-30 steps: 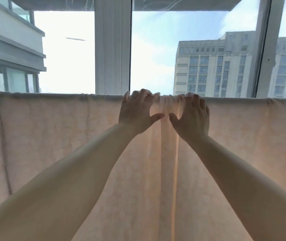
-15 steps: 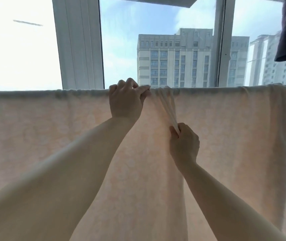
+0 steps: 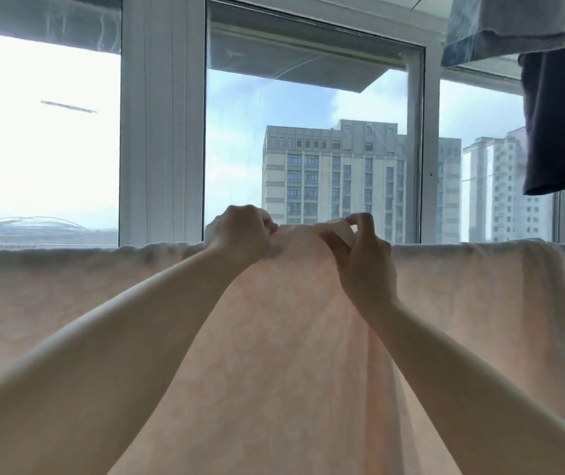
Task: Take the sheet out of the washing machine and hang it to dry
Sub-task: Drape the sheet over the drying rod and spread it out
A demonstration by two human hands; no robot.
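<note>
Raised again beside the left hand [image 3: 240,231], the right hand [image 3: 360,255] pinches the sheet [image 3: 291,337]; both grips hold its bunched top fold, apparently to spread it along the line.

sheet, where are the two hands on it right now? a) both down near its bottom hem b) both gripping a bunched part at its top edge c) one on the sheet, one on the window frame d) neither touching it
b: the left hand and right hand both grip a raised bunch at the top edge of the sheet.
</note>
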